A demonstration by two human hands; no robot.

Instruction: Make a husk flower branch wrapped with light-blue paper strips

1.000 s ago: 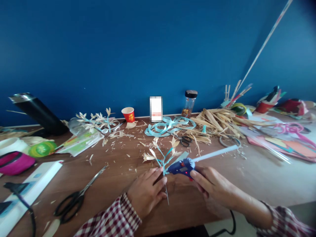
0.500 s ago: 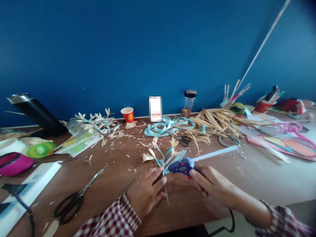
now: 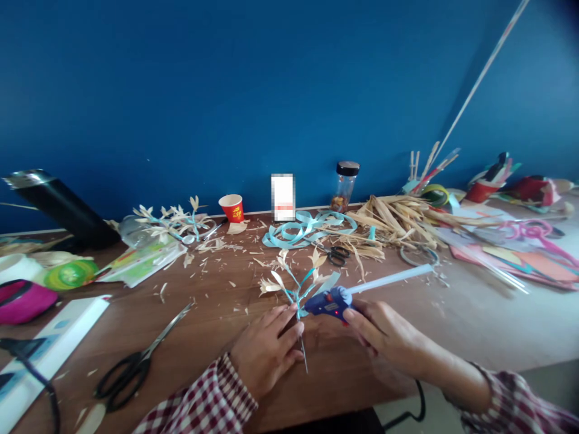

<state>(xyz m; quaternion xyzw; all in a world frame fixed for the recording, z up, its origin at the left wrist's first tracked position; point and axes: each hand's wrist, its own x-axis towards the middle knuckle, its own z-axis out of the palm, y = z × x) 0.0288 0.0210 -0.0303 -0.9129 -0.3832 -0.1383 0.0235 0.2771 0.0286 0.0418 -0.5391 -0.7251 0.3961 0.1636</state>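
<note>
Right at the left fingers (image 3: pixel 292 335), a blue-wrapped flower stem (image 3: pixel 297 299).

One camera worn on my head gives the view, facing forward and down across the wooden surface (image 3: pixel 203 337) to the blue wall (image 3: pixel 289 90) behind it. It looks from above and behind my left fingers (image 3: pixel 293 336) and right fingers (image 3: pixel 364 327), near enough that both checked sleeves (image 3: pixel 203 398) enter from the bottom edge, yet wide enough to span from power strip (image 3: pixel 67 337) to coloured paper (image 3: pixel 547 265).
</note>
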